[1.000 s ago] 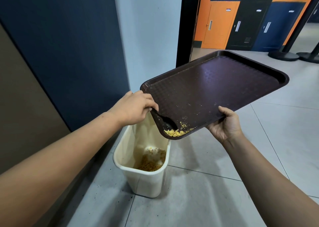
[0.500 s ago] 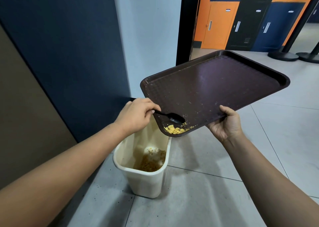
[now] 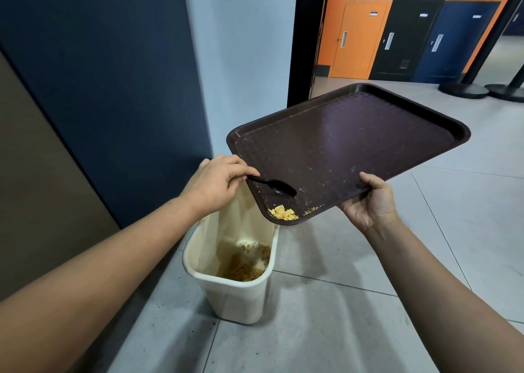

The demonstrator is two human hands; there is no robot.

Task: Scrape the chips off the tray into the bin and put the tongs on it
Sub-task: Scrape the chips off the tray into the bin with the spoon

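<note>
I held the tray (image 3: pixel 354 151) tilted over the bin (image 3: pixel 232 293), its low corner hanging just above the bin's right rim. My right hand (image 3: pixel 368 202) gripped the tray's near long edge from below, thumb curled over the rim and the other fingers hidden under it. My left hand (image 3: pixel 218 182) pinched the handle of the black tongs (image 3: pixel 272 186), fingers curled tight round the end; only one dark, spoon-shaped blade showed, so I could not tell whether a second arm lay behind it.

The chips (image 3: pixel 283 213) sat in a small yellow heap in the low corner, touching the rim, with a thin trail of crumbs (image 3: pixel 312 209) to their right along the same edge. The blade of the tongs lay on the tray just above that heap, near it but not touching. From the blade, the chips lay down the slope and slightly toward me, and past them came the rim and then the open bin. My left hand was much the nearer to them.

The tongs ran from my fingers at the tray's left edge out to the right and a little downward, with the blade pointing into the tray. The tray's long axis ran from that low corner up and away to the far right. I judged the next stroke needed the blade drawn down across the heap and over the rim.
</note>
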